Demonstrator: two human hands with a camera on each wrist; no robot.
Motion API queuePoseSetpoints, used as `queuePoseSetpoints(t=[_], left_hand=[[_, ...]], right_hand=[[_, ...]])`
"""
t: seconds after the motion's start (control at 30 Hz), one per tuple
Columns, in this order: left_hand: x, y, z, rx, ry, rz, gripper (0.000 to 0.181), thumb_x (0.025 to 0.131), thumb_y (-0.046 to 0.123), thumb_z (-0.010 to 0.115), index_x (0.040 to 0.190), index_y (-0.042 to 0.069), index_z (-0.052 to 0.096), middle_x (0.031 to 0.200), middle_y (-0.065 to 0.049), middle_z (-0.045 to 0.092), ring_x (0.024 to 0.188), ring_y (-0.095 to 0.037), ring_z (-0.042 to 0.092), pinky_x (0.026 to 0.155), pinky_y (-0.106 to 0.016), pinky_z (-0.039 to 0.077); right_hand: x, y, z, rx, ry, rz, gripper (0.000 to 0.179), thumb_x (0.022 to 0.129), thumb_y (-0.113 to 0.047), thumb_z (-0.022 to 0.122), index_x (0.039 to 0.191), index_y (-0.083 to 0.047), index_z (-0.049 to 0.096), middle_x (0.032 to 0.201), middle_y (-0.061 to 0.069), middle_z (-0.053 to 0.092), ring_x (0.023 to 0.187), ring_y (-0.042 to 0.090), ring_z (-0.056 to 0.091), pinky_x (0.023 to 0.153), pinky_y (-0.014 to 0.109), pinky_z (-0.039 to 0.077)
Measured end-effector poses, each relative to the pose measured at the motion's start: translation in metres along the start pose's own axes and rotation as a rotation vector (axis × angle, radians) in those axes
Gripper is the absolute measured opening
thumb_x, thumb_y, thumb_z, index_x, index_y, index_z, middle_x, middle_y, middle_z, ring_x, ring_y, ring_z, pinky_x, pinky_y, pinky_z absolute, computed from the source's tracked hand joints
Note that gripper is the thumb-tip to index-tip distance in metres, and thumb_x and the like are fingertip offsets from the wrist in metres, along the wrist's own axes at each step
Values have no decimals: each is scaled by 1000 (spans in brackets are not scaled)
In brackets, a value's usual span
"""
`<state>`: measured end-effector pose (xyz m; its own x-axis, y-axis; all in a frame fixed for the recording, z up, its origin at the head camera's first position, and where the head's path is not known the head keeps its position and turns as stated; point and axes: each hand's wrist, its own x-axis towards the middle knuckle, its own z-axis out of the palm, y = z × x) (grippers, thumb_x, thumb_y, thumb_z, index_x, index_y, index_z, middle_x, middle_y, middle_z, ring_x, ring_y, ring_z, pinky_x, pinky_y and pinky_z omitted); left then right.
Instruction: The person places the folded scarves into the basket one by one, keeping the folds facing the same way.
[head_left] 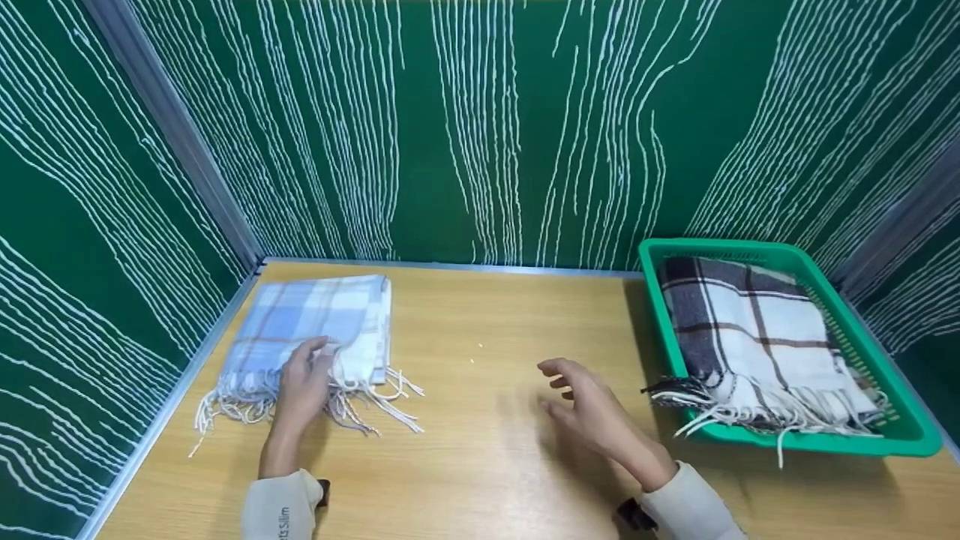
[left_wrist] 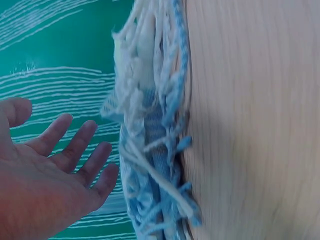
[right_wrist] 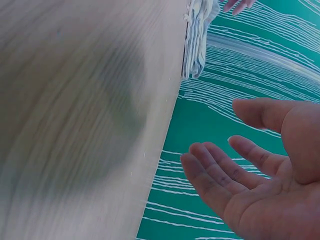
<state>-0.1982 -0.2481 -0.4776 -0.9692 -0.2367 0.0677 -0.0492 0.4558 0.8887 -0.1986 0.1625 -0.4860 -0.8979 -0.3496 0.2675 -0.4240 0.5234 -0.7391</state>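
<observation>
While the unclasped left grip (head_left: 303, 381) hides some blue plaid cloth (head_left: 315, 309), right grip (head_left: 590, 409) likewise slack, sleeves (head_left: 274, 504) cut off below

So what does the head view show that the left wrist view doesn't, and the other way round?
Only the head view shows the right grip, the green basket and the brown-checked scarf in it.

Only the left wrist view shows the palm side of the left grip; the head view has its back.

Both show that grip, the fringed blue scarf, the wooden table and the green wall with white lines.
</observation>
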Motion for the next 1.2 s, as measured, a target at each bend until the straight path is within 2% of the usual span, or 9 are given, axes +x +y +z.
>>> queuePoseSetpoints(t=[0.2, 0.47, 0.7, 0.87, 1.2], left_hand=[[4, -5, -13, 22, 39, -8, 46, 111, 18, 46, 150, -6, 48, 157, -32, 43, 148, -50, 35, 123, -65, 25], [11, -15, -30, 87, 45, -68, 49, 111, 23, 43, 154, 0, 45, 163, -29, 33, 153, -51, 22, 124, -67, 18], [18, -28, -45, 123, 135, -82, 47, 109, 20, 46, 151, -2, 47, 164, -28, 32, 153, -52, 21, 124, -67, 17], [21, -37, -53, 142, 176, -92, 48, 109, 20, 46, 151, -4, 48, 165, -30, 30, 154, -53, 19, 126, -65, 15], [26, -51, -63, 173, 201, -179, 53, 107, 21, 49, 155, -1, 44, 169, -30, 22, 154, -52, 16, 125, -65, 13]], right_hand=[[3, -5, 7, 35, -29, 16, 42, 89, 10, 74, 129, 8, 61, 125, 29, 65, 109, 46, 68, 93, 56, 59], [4, -8, 13, 52, -58, 17, 43, 90, 13, 72, 130, 8, 60, 126, 30, 64, 109, 47, 67, 91, 55, 60], [10, -9, 18, 49, -56, 16, 45, 89, 13, 71, 132, 7, 60, 127, 30, 64, 108, 46, 69, 91, 56, 60], [14, -12, 23, 80, -74, 21, 47, 88, 15, 70, 133, 9, 59, 128, 32, 63, 109, 49, 68, 91, 55, 60], [24, -20, 34, 117, -82, 10, 47, 89, 14, 69, 134, 10, 58, 129, 33, 62, 110, 50, 67, 92, 57, 59]])
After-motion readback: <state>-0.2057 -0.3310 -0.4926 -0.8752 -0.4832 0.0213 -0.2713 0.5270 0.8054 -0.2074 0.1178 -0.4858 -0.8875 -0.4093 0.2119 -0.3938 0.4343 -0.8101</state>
